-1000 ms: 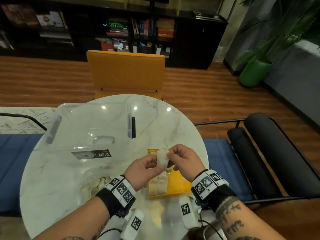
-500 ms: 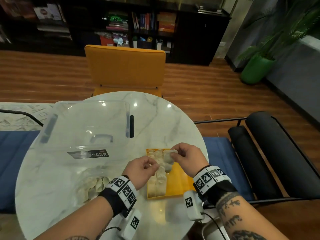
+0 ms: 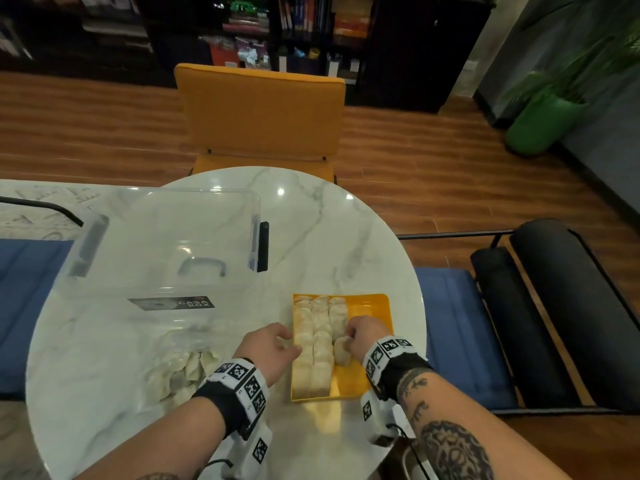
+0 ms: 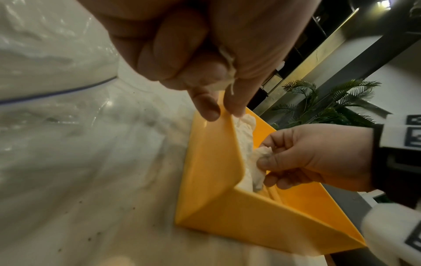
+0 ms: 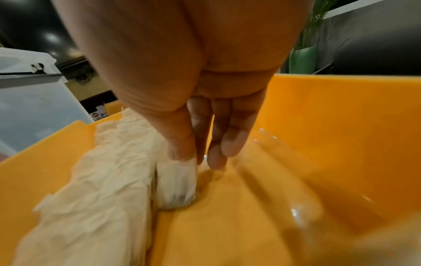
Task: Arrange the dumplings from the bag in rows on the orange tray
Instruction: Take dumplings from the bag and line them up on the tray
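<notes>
The orange tray [image 3: 377, 308] lies on the marble table at the right, with two long rows of pale dumplings [image 3: 313, 341] and a shorter third row. My right hand [image 3: 346, 344] pinches one dumpling [image 3: 341, 353] and sets it on the tray floor at the near end of the third row [image 5: 177, 183]. My left hand [image 3: 277, 344] is at the tray's left wall [image 4: 212, 162]; thumb and finger tips straddle its rim, and a scrap of dough clings between the fingers. The clear bag [image 3: 183, 368] of dumplings lies left of my left wrist.
A clear plastic storage box [image 3: 166, 244] stands at the back left of the round table [image 3: 329, 237]. An orange chair [image 3: 259, 112] is behind the table, a black chair [image 3: 554, 306] to the right. The tray's right half is bare.
Both hands came down from above the tray. My left hand let go of the dumpling and moved to the tray's left rim; my right hand carried the dumpling down into the third row.
</notes>
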Available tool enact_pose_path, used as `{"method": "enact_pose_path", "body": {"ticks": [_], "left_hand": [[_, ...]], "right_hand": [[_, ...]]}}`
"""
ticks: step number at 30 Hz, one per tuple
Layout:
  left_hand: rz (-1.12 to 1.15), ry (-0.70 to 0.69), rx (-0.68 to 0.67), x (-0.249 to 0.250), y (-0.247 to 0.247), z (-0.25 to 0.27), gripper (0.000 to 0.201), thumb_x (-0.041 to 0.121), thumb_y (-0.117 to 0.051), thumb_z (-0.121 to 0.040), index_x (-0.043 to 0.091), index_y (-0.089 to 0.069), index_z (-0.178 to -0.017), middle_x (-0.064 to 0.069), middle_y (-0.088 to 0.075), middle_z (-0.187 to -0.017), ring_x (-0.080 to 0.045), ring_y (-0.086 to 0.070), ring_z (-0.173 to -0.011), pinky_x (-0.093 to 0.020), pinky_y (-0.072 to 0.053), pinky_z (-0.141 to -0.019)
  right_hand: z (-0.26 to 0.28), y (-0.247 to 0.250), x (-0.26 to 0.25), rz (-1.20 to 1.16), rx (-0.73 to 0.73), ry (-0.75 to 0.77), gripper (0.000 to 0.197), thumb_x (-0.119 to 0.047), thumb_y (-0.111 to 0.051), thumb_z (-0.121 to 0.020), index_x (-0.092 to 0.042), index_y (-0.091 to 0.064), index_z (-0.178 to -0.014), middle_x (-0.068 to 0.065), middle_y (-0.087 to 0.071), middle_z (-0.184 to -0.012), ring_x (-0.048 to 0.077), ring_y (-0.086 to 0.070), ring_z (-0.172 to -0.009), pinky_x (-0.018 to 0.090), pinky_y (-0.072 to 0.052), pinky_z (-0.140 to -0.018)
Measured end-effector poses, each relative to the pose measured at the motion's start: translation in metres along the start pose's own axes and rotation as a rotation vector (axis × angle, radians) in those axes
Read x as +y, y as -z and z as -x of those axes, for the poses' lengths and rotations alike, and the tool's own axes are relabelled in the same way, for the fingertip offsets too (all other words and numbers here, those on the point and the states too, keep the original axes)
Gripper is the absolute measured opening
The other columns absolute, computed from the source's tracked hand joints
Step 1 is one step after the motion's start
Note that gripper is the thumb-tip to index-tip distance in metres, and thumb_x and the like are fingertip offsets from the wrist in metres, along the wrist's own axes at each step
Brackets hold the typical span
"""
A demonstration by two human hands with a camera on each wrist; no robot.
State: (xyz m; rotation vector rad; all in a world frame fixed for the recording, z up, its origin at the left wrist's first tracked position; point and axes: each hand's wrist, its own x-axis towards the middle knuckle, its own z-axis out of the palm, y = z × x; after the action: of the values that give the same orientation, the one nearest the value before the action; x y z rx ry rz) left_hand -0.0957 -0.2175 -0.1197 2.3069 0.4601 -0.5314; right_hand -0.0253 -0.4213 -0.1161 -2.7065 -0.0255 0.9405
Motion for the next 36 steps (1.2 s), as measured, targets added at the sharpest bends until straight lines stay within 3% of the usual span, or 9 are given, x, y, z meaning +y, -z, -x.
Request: {"method": "enact_pose_path", "body": {"ticks": [7,12,14,18,23,27,31,34,36], "left_hand": [[0.004,0.006,0.0,0.001,0.0,-0.002,0.034,0.046,-0.067,-0.085,0.03,-0.061,-0.114,0.012,-0.058,-0.083,-0.004,-0.054,-0.078,-0.019,-0.041,-0.068],[0.01,0.021,-0.012,0.003,0.002,-0.002,0.035,0.047,-0.069,-0.083,0.031,-0.061,-0.113,0.012,-0.061,-0.083,-0.003,-0.057,-0.079,-0.017,-0.039,-0.065],[0.011,0.03,-0.016,0.002,0.002,-0.002,0.035,0.049,-0.069,-0.083,0.032,-0.061,-0.113,0.011,-0.062,-0.087,-0.004,-0.057,-0.081,-0.017,-0.04,-0.066],[0.017,0.043,-0.019,0.001,0.003,-0.001,0.035,0.051,-0.07,-0.081,0.033,-0.061,-0.11,0.008,-0.064,-0.094,-0.005,-0.059,-0.083,-0.019,-0.042,-0.068],[0.005,0.039,-0.025,0.002,0.003,0.0,0.031,0.051,-0.069,-0.082,0.033,-0.061,-0.107,0.009,-0.063,-0.091,-0.005,-0.059,-0.083,-0.02,-0.043,-0.07],[0.04,0.021,0.018,0.002,0.007,0.001,0.02,0.048,-0.056,-0.092,0.031,-0.062,-0.099,0.008,-0.066,-0.087,-0.008,-0.061,-0.079,-0.024,-0.045,-0.067],[0.438,0.076,0.001,0.011,0.013,0.003,0.036,0.044,-0.043,-0.1,0.017,-0.067,-0.096,0.001,-0.069,-0.073,-0.014,-0.055,-0.053,-0.027,-0.045,-0.051],[0.941,0.244,-0.118,0.028,0.019,0.008,0.046,0.046,-0.038,-0.102,0.009,-0.065,-0.105,-0.006,-0.065,-0.07,-0.019,-0.05,-0.05,-0.024,-0.036,-0.047],[1.136,0.295,-0.202,0.037,0.022,0.012,0.053,0.052,-0.034,-0.102,0.007,-0.061,-0.112,-0.01,-0.064,-0.072,-0.02,-0.05,-0.05,-0.023,-0.037,-0.046]], "right_hand": [[-0.019,0.001,-0.002,-0.104,0.053,-0.04,0.014,-0.024,-0.067,-0.088,-0.025,-0.07,-0.102,0.001,-0.07,-0.1,0.021,-0.066,-0.093,0.029,-0.055,-0.081],[-0.024,0.003,-0.005,-0.166,0.093,-0.076,0.01,-0.024,-0.073,-0.084,-0.027,-0.063,-0.086,-0.002,-0.068,-0.089,0.017,-0.065,-0.083,0.03,-0.057,-0.077],[-0.024,0.005,-0.004,-0.173,0.082,-0.101,0.016,-0.022,-0.075,-0.083,-0.025,-0.06,-0.09,0.0,-0.067,-0.093,0.018,-0.064,-0.086,0.031,-0.056,-0.078],[-0.023,0.008,-0.002,-0.166,0.06,-0.163,0.043,-0.022,-0.077,-0.082,-0.014,-0.056,-0.119,0.007,-0.063,-0.116,0.025,-0.062,-0.108,0.033,-0.054,-0.089],[-0.022,0.003,-0.004,-0.172,0.103,-0.163,0.033,-0.02,-0.072,-0.085,-0.017,-0.062,-0.116,0.006,-0.066,-0.115,0.023,-0.063,-0.103,0.031,-0.055,-0.087],[-0.016,0.006,-0.005,-0.24,0.1,-0.171,0.036,-0.021,-0.072,-0.086,-0.015,-0.058,-0.118,0.007,-0.065,-0.113,0.024,-0.063,-0.103,0.031,-0.054,-0.084],[0.005,0.012,-0.009,-0.363,0.192,-0.06,0.026,-0.025,-0.065,-0.09,-0.02,-0.056,-0.114,0.0,-0.067,-0.103,0.019,-0.064,-0.09,0.028,-0.051,-0.076],[0.037,0.016,-0.021,-0.42,0.197,0.273,0.023,-0.022,-0.07,-0.087,-0.032,-0.062,-0.105,-0.014,-0.061,-0.105,0.003,-0.06,-0.092,0.014,-0.044,-0.076],[0.056,0.016,-0.028,-0.402,0.169,0.481,0.029,-0.022,-0.076,-0.081,-0.037,-0.066,-0.104,-0.017,-0.055,-0.107,-0.005,-0.054,-0.094,0.007,-0.038,-0.075]]}}
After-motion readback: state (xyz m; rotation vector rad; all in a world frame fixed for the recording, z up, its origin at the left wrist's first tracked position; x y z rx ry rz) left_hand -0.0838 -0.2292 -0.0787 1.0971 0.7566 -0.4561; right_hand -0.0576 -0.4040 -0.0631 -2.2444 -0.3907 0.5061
